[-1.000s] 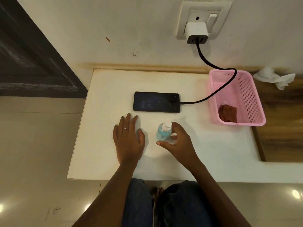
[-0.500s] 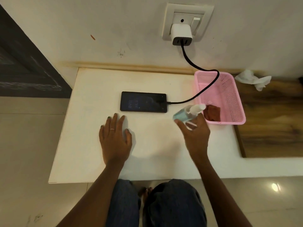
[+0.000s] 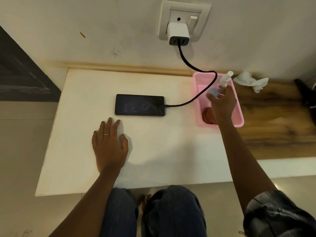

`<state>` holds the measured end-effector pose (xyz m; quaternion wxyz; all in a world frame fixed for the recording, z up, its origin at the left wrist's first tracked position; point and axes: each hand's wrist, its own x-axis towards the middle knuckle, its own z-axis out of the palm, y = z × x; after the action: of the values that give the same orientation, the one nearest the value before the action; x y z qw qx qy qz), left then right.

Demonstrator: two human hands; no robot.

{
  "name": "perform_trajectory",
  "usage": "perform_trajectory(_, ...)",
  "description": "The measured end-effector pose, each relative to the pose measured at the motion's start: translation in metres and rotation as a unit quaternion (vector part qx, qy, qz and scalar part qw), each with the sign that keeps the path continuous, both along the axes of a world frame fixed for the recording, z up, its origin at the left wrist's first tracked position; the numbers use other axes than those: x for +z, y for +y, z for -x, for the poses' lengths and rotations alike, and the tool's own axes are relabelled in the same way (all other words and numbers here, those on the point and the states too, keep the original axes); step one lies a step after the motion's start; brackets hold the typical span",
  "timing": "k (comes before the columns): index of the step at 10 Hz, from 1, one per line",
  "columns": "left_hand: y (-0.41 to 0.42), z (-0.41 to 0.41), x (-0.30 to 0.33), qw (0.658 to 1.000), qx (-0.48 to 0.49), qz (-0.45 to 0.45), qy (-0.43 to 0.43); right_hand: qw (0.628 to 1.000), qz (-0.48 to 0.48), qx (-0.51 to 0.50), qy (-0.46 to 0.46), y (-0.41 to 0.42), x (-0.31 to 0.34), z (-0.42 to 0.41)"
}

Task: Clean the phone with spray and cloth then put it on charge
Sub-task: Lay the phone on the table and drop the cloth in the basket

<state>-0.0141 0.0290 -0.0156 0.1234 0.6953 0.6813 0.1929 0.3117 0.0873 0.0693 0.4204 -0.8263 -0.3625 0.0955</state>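
Note:
A black phone (image 3: 139, 105) lies flat on the white table (image 3: 85, 151), screen lit, with a black cable (image 3: 191, 100) plugged into its right end. The cable runs to a white charger (image 3: 178, 33) in the wall socket. My right hand (image 3: 222, 104) holds a small spray bottle (image 3: 222, 84) tilted over the pink basket (image 3: 238, 117). A reddish-brown cloth (image 3: 206, 114) lies in the basket's near end, partly hidden by my wrist. My left hand (image 3: 110, 145) rests flat on the table below the phone, fingers spread.
A crumpled white tissue (image 3: 250, 81) lies on the wooden surface (image 3: 273, 125) right of the basket. A dark object (image 3: 306, 94) sits at the far right edge. A dark panel (image 3: 20, 72) stands at the left. My knees are below the table's front edge.
My right hand has carried the spray bottle from the table's middle to the right and up, over the pink basket. The left hand has stayed flat on the table.

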Motion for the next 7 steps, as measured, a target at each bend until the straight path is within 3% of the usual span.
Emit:
perform_trajectory(4,0.0,0.001,0.002,1.0,0.003,0.006,0.007,0.999,0.043,-0.002,0.028,0.013,-0.029,-0.019)
perform_trajectory(7,0.0,0.001,0.003,1.0,0.002,0.008,-0.005,0.996,0.074,0.01,0.046,0.009,-0.009,-0.022)
